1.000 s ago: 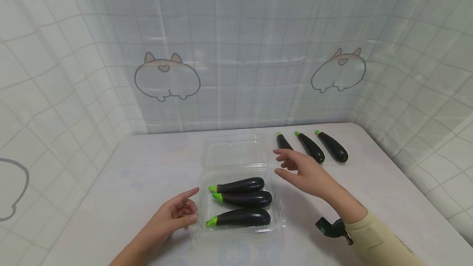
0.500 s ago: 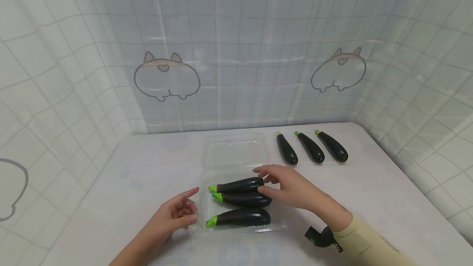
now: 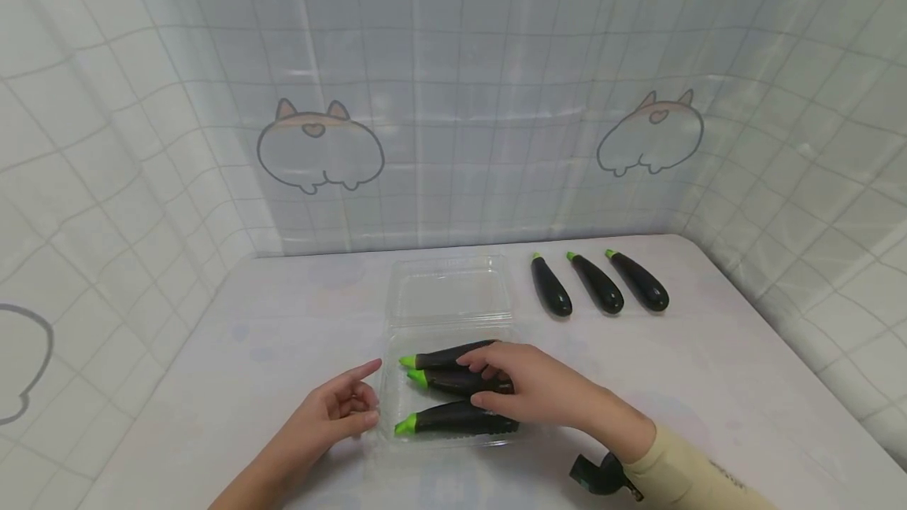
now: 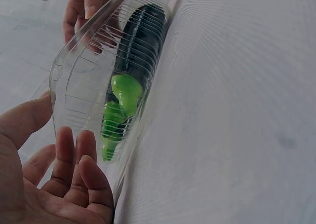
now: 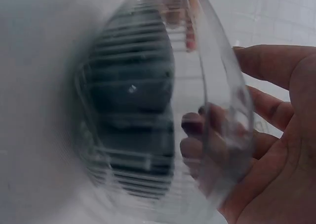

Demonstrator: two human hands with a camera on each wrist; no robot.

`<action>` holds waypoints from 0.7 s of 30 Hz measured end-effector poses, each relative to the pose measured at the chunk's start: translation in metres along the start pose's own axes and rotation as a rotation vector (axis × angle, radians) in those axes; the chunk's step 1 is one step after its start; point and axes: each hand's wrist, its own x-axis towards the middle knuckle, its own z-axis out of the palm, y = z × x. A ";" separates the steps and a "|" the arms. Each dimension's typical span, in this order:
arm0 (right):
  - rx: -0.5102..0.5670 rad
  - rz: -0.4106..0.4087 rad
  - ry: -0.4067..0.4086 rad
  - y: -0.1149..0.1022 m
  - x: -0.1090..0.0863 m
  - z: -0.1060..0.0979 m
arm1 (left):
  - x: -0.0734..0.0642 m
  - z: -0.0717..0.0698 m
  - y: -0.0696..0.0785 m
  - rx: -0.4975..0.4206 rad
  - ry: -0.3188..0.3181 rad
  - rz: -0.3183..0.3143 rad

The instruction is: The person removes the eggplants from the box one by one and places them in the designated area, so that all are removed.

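Observation:
A clear plastic clamshell box (image 3: pixel 460 441) lies open on the table with three dark eggplants inside, stems to the left. The front eggplant (image 3: pixel 453 418) sits slightly apart from the middle eggplant (image 3: pixel 446 381) and the back eggplant (image 3: pixel 441 358). My right hand (image 3: pixel 531 386) hovers over their thick ends, fingers loosely bent and partly hiding them. In the right wrist view its fingertips reach over the box rim. My left hand (image 3: pixel 340 408) stays beside the box's left side, index finger extended; in the left wrist view the thumb (image 4: pixel 29 116) is right at the rim.
Three more eggplants lie in a row at the back right: a left one (image 3: pixel 550 287), a middle one (image 3: pixel 596 283) and a right one (image 3: pixel 638 281). The box's lid (image 3: pixel 449 292) is folded back flat. A tiled-pattern curtain (image 3: pixel 468 116) encloses the table.
My right hand has come from beside the loose eggplants toward me and left, over the eggplants in the box. The left hand has not moved.

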 end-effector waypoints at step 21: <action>-0.178 -0.092 -0.075 -0.002 0.003 0.021 | 0.001 -0.003 -0.002 0.029 -0.030 0.076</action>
